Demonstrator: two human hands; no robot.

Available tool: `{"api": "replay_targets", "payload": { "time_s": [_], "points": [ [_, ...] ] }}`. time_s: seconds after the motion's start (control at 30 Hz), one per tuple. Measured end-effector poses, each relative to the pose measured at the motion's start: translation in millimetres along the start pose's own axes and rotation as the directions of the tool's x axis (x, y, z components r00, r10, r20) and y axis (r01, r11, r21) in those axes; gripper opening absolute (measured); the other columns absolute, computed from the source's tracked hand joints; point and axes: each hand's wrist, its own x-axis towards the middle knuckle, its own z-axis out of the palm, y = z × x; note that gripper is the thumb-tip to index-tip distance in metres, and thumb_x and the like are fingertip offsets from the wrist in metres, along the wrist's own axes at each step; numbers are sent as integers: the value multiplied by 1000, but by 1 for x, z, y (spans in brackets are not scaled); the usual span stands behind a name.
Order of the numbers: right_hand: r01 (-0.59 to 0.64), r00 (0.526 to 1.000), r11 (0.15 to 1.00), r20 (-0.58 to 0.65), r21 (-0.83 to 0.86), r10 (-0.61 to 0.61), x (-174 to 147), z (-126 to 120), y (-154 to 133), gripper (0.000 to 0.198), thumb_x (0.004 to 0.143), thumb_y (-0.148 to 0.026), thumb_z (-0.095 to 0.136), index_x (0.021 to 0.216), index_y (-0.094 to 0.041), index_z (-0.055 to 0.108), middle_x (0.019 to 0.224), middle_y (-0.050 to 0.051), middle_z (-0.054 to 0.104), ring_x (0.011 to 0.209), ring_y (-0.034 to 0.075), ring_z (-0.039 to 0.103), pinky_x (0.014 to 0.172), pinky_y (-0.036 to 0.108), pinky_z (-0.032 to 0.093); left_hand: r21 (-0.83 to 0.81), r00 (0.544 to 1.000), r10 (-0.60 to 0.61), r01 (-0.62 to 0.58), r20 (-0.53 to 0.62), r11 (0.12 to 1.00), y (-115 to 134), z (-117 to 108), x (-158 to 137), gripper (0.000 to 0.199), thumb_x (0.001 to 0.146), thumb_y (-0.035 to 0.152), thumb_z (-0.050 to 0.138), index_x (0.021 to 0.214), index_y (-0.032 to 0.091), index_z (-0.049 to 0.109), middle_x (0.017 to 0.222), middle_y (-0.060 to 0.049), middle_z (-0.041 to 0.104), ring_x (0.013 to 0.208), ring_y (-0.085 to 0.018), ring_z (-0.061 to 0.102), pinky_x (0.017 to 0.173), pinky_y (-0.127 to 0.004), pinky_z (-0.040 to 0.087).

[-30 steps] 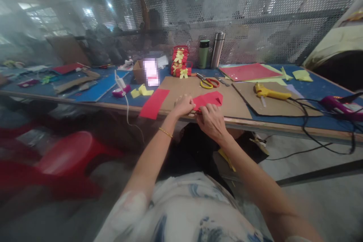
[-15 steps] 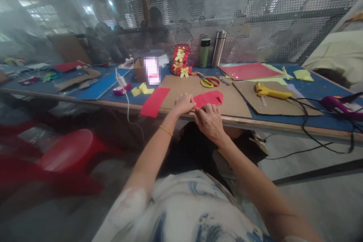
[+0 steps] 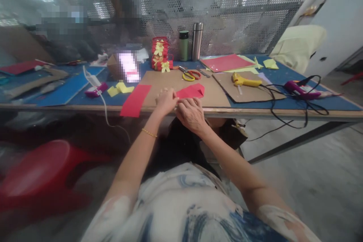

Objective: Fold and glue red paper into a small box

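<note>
A folded piece of red paper (image 3: 188,92) lies on the brown cardboard (image 3: 215,99) at the table's front edge. Its right end shows creased flaps. My left hand (image 3: 166,100) is closed on the paper's left end, thumb against it. Close beside it, my right hand (image 3: 190,112) has its fingers bent and pressed on the near edge of the same paper. The hands hide the paper's lower left part. A flat red paper strip (image 3: 136,100) lies left of my left hand, partly on the cardboard. Scissors (image 3: 191,75) with yellow and red handles rest behind the folded paper.
On the right, a yellow glue gun (image 3: 246,81) sits on a second cardboard sheet (image 3: 255,96), its black cord trailing off the table edge. Behind stand a green flask (image 3: 183,47), a steel thermos (image 3: 197,41) and red ornaments with yellow bows (image 3: 159,51). A red stool (image 3: 36,170) is at left.
The view has turned to the right, so everything appears further left. Both hands stay on the folded red paper, with only slight finger movement.
</note>
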Motion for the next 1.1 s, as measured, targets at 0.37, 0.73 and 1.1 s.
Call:
{"api": "replay_targets", "payload": {
  "time_s": [0.37,0.73,1.1],
  "points": [
    [21,998,1000,-64,13,-20,-3,2,1,15,101,-30,53,105,-22,65,116,10,74,106,26,57,106,44,27,179,942,270,-235,-202,955,-15,19,-62,39,107,31,35,116,22,71,118,-13,69,114,-30,56,103,-48,32],
    [31,997,999,-75,7,-30,-6,4,1,14,101,-30,54,104,-20,63,117,9,73,104,25,57,106,44,26,189,919,304,-262,-252,947,-17,24,-68,37,107,26,36,121,20,70,120,-13,73,130,-30,55,113,-50,26],
    [23,997,1000,-75,5,-23,-4,3,-1,13,100,-29,55,103,-20,64,115,9,75,103,26,59,105,44,28,285,863,321,-218,-391,933,-21,35,-64,27,104,23,47,114,18,71,110,-11,74,113,-29,65,108,-51,36]
  ]
}}
